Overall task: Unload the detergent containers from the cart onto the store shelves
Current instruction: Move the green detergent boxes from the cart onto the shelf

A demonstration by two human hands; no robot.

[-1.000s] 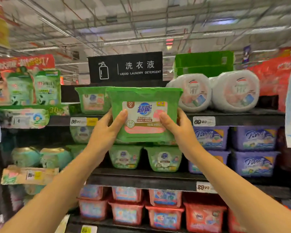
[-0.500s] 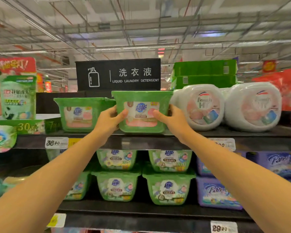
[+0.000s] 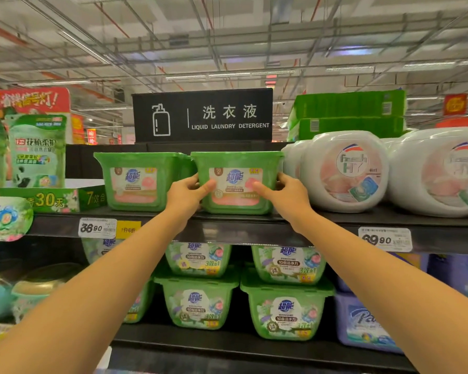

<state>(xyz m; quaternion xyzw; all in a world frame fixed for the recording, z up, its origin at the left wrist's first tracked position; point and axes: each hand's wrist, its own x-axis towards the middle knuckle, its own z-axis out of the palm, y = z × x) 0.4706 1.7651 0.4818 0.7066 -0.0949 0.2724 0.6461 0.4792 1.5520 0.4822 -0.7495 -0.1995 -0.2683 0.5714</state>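
- Hands first: your left hand (image 3: 185, 197) and right hand (image 3: 287, 197) clasp one green detergent container (image 3: 237, 182) from either side, with both arms stretched up and away from you.
- Your left hand's thumb lies flat across the left part of the pink-and-white front label. Its fingers curl round the container's left wall, and their tips are hidden in the narrow gap beside the neighbouring green container (image 3: 141, 182).
- Your right hand mirrors it: the thumb points left across the label's right part, and the fingers bend round the right wall. Past the knuckles you cannot tell how they lie.
- Neither hand is spread; each grips the container between thumb and curled fingers.
- The held container stands upright on the top shelf (image 3: 254, 225), near its front edge. Its base looks set down on the board.
- It sits between the neighbouring green container on the left, just beside it, and the white round tubs (image 3: 343, 171) on the right, which it nearly touches.
- Behind it, farther back, stands a black sign (image 3: 203, 117) reading "LIQUID LAUNDRY DETERGENT".
- Price tags (image 3: 97, 228) hang on the shelf's front rail.
- On the shelf below sit stacked green tubs (image 3: 197, 306), with purple boxes (image 3: 362, 325) to their right.
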